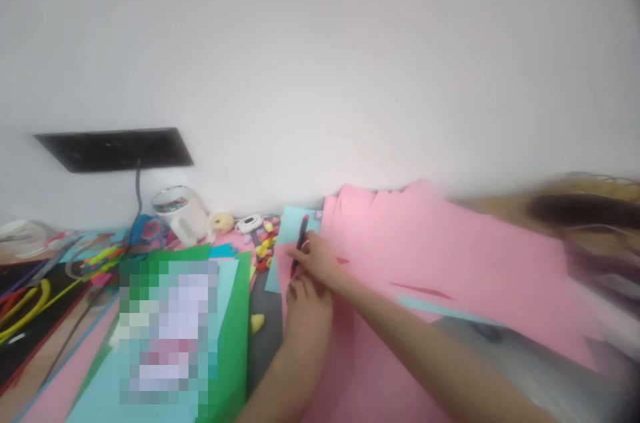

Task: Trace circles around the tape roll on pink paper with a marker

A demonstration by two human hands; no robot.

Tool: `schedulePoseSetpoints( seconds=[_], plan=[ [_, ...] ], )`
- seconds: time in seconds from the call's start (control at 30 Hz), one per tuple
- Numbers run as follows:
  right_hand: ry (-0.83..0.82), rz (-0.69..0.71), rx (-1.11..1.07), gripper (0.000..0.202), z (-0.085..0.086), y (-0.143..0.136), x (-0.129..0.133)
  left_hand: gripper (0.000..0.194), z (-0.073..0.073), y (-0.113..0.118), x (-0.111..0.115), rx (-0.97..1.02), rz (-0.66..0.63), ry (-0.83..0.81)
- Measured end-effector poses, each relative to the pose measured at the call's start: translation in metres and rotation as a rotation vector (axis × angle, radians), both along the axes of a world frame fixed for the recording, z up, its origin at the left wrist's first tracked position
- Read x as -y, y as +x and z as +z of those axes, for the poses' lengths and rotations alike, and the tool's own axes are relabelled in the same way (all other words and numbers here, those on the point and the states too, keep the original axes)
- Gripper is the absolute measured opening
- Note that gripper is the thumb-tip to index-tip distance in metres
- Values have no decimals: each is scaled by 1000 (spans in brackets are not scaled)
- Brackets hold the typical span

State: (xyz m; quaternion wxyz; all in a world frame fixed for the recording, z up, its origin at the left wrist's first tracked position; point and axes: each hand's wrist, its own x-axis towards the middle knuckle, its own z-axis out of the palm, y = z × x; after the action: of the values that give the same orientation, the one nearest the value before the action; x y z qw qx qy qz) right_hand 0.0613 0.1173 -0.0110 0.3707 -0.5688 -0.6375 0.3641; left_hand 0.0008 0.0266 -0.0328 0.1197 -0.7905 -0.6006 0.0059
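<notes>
My right hand point(316, 259) has its fingers closed round a dark pen or marker point(302, 233) with a red tip, held upright at the left edge of a large pink sheet point(450, 256). Just below it, my left hand point(306, 299) rests on the pink paper with its fingers bent and pressed together near the pen's lower end; whether they grip anything is hidden. A light blue sheet point(293, 226) lies behind the hands. Dark red slits or scraps point(423, 290) show on the pink sheet.
Left of the hands lie green paper point(235, 343) and light blue paper, partly pixelated. Behind them stand a white mug point(183, 213), small yellow and red pieces point(265, 246) and a white device point(249, 223). A cable point(139, 189) hangs from the black wall socket point(117, 149).
</notes>
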Motion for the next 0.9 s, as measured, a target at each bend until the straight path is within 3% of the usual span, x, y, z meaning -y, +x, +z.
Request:
schedulePoseSetpoints(
  seconds=[0.2,0.5,0.67,0.9],
  plan=[
    [16,13,108,32,2,-3,-4,45,3,-2,-1,-54,-9,-2],
    [16,-128,139,25,6,18,-9,39,41,-8,2,-43,-61,-184],
    [5,-200,11,25,10,42,-2,37,44,-8,0,9,-47,-187],
    [-33,-180,-310,11,7,62,24,27,43,-7,0,25,-13,-154]
  ],
)
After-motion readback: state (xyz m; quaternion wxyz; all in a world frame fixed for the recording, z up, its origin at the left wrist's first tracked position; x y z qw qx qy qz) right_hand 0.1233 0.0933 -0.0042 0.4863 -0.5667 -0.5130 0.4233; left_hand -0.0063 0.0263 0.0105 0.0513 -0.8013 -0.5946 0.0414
